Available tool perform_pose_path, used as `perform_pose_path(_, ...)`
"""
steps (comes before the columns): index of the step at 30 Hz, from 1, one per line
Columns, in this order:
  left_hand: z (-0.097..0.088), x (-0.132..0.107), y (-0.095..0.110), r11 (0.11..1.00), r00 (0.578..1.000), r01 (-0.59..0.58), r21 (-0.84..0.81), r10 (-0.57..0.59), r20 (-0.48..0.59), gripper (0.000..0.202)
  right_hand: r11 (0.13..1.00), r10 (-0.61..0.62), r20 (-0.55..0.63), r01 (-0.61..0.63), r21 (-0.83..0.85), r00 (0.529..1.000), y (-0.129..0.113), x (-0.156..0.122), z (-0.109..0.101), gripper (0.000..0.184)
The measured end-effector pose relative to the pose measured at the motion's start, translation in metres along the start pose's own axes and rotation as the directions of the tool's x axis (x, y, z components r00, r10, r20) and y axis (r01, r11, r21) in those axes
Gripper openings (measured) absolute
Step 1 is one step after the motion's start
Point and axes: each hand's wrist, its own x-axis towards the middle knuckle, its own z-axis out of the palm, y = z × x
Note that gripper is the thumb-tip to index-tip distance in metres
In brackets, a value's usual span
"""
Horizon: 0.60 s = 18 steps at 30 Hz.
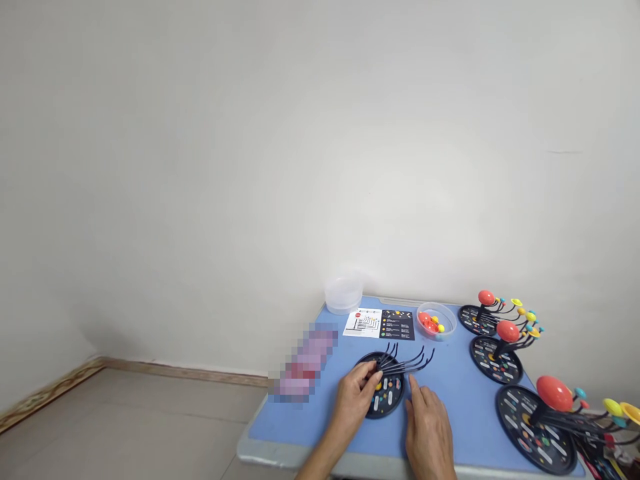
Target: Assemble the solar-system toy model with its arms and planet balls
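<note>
A round black base (386, 403) printed with coloured planets and white labels lies on the table before me. Above it, several thin black curved arms (409, 366) fan out to the right, their tips bare and bent upward. My left hand (353, 395) is closed, thumb and fingers pinching the hub where these arms meet. My right hand (428, 427) rests just right of the base, fingers stretched out below the arms and holding nothing; the index fingertip is close to an arm, but whether it touches I cannot tell.
Three solar system models with red balls (507, 331) stand along the right side. Behind the base lie a printed instruction sheet (367, 325) and a clear dish (453, 327) of red and yellow pieces. Clear tubs (343, 297) stand at the back left; a blurred pink item (307, 363) lies left.
</note>
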Motion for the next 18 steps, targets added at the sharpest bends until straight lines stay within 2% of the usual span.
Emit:
perform_pose_path(11, -0.001, 0.001, 0.0, 0.999, 0.999, -0.03, 0.016, 0.03, -0.024, 0.026, 0.981, 0.01, 0.081, 0.005, -0.192, 0.997, -0.006, 0.01, 0.0, 0.041)
perform_pose_path(18, 0.0, 0.0, 0.001, 1.0, 0.999, -0.03, 0.009, 0.03, -0.026, 0.027, 0.976, -0.001, 0.079, 0.018, -0.218, 0.997, -0.006, 0.011, 0.003, 0.042)
